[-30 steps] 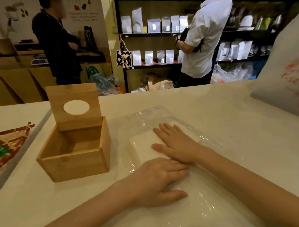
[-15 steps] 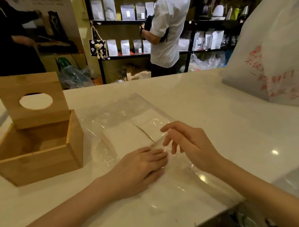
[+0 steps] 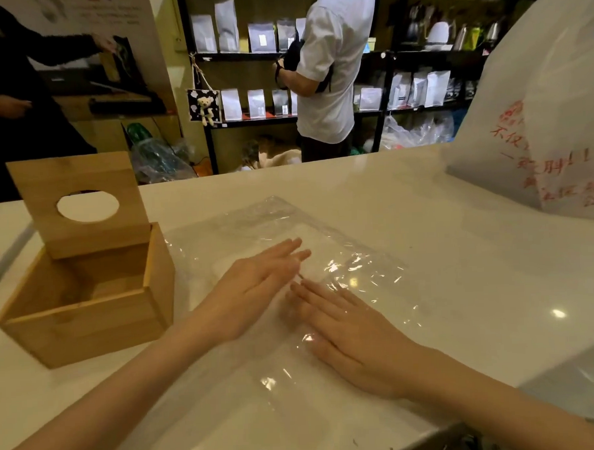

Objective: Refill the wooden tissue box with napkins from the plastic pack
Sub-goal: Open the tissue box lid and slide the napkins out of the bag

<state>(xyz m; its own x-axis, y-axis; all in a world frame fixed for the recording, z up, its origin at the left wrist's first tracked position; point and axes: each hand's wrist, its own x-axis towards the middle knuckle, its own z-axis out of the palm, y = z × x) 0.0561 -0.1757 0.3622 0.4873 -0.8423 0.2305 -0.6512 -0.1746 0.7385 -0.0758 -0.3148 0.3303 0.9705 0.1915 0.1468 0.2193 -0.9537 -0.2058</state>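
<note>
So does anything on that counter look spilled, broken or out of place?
Nothing stands out. The wooden box sits empty with its lid propped upright, ready for filling. The plastic pack lies flat and crinkled, napkins inside, with the left hand and right hand resting flat on it.

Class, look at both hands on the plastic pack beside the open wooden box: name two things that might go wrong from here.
1. The plastic pack is loose, glossy film on a smooth counter; with the left hand and right hand only pressing flat, it may slide.
2. The wooden box has its lid standing upright; a bump could drop it shut.
</note>
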